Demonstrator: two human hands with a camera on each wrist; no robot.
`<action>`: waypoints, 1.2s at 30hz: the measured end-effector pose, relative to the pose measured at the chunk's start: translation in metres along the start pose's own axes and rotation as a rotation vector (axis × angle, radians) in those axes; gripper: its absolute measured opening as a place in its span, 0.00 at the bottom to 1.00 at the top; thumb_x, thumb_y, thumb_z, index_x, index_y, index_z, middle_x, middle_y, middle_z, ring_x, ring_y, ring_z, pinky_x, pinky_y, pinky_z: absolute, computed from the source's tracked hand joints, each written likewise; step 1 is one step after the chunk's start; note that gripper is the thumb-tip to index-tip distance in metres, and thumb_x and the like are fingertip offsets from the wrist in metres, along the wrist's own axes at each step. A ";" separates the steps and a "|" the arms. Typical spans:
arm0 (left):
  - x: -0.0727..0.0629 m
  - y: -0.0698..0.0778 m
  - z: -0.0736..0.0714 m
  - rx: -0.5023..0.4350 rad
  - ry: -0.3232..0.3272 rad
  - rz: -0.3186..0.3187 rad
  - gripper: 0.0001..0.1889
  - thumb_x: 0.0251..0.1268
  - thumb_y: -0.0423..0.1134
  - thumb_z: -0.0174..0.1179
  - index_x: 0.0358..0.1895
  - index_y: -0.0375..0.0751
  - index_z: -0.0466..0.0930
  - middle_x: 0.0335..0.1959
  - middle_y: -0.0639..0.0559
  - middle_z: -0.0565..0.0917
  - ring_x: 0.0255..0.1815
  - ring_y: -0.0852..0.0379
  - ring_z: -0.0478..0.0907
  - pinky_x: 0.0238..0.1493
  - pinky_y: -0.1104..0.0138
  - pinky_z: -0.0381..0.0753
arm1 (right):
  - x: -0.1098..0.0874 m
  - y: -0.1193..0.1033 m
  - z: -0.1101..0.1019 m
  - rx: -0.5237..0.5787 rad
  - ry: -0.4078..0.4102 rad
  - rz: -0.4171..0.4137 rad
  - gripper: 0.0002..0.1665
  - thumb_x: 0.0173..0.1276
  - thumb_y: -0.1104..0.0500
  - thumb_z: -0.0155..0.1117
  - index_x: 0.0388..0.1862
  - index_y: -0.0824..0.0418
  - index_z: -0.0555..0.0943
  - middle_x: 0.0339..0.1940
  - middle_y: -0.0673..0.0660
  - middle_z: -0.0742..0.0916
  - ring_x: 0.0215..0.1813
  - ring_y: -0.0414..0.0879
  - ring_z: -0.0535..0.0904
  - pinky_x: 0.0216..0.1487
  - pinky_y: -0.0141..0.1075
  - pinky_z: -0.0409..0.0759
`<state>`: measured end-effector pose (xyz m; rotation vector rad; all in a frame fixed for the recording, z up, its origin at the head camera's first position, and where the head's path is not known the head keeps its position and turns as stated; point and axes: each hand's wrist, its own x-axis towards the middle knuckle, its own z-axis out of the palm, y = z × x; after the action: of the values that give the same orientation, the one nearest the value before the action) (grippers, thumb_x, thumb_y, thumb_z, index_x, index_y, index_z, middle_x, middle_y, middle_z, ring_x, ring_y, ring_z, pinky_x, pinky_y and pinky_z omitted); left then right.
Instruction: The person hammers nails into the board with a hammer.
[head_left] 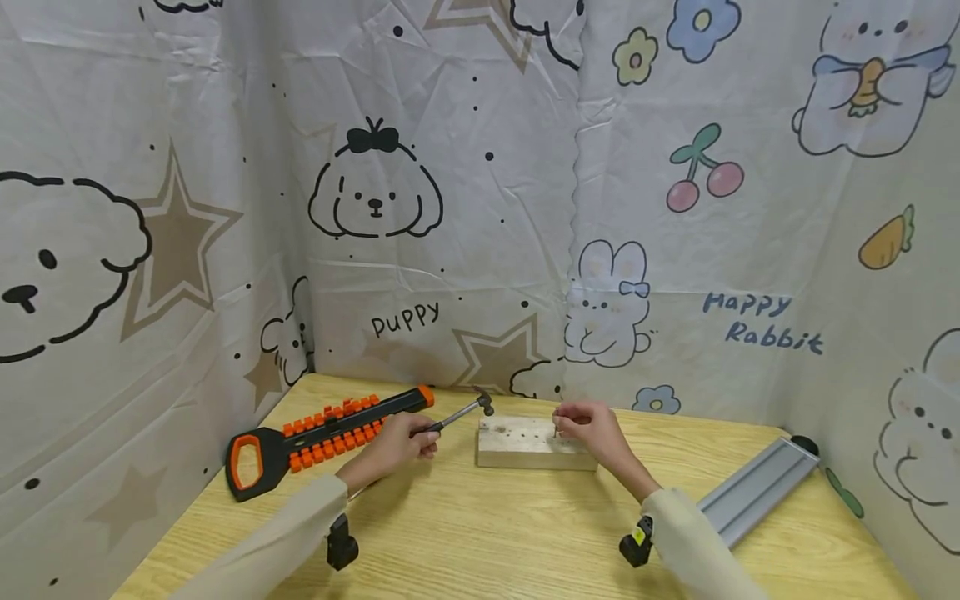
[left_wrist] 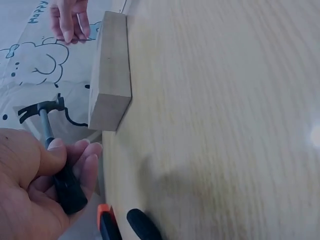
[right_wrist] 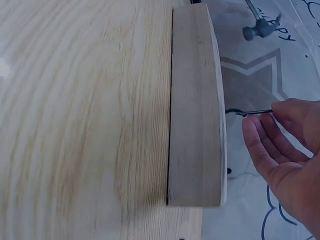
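My left hand (head_left: 397,446) grips a small claw hammer (head_left: 461,414) by its black handle, to the left of a wooden block (head_left: 536,459). In the left wrist view, the hammer's head (left_wrist: 42,107) is held up off the block, its thumb-side grip in plain sight. Over the block's right part, my right hand (head_left: 594,427) pinches a thin nail (right_wrist: 256,112) between thumb and fingertips. The nail's point faces the block, with a gap between them in the right wrist view. Several dark holes or marks dot the block's top.
Behind my left hand lies a black tool holder (head_left: 330,433) with orange clips and an orange-rimmed handle. A grey metal tray-like strip (head_left: 761,490) lies at the right. Printed cloth (head_left: 465,208) closes off the back and sides of the wooden table (head_left: 480,542).
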<state>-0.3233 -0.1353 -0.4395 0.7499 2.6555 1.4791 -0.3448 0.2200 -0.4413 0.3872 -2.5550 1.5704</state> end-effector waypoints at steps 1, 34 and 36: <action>0.001 0.000 0.000 0.009 0.012 0.004 0.08 0.78 0.25 0.55 0.42 0.25 0.84 0.34 0.31 0.86 0.35 0.39 0.88 0.39 0.52 0.88 | 0.001 0.000 0.003 0.005 -0.006 -0.005 0.14 0.76 0.64 0.66 0.53 0.73 0.85 0.48 0.68 0.90 0.46 0.57 0.89 0.48 0.44 0.89; 0.016 0.009 0.007 0.158 0.214 -0.004 0.07 0.75 0.31 0.63 0.46 0.34 0.91 0.29 0.50 0.72 0.30 0.57 0.65 0.33 0.68 0.65 | 0.020 -0.005 0.073 0.192 0.019 -0.117 0.10 0.73 0.70 0.67 0.49 0.76 0.84 0.45 0.73 0.88 0.46 0.64 0.87 0.46 0.48 0.89; 0.016 0.010 0.008 0.154 0.214 0.000 0.08 0.75 0.31 0.63 0.47 0.34 0.90 0.30 0.50 0.72 0.30 0.57 0.65 0.32 0.68 0.66 | 0.020 -0.006 0.073 0.173 0.020 -0.129 0.09 0.73 0.71 0.67 0.48 0.75 0.85 0.45 0.73 0.88 0.47 0.66 0.87 0.46 0.49 0.88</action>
<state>-0.3317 -0.1177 -0.4329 0.6316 2.9556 1.4430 -0.3602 0.1496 -0.4651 0.5391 -2.3354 1.7425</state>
